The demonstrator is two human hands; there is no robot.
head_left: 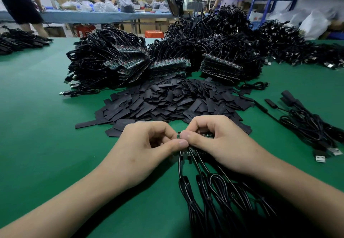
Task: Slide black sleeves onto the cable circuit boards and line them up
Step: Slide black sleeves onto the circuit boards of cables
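Head view. The left hand (pixel 149 144) and right hand (pixel 216 144) meet low at table centre, fingers curled and thumb tips touching. Both pinch a small bunch of green circuit boards (pixel 192 152). The black cables (pixel 204 191) trail from the boards toward the person across the green table (pixel 46 126). The pile of black sleeves (pixel 176 101) lies just beyond the hands. Stacked boards (pixel 167 66) with coiled leads stand behind it. Whether a sleeve sits on the held boards cannot be told.
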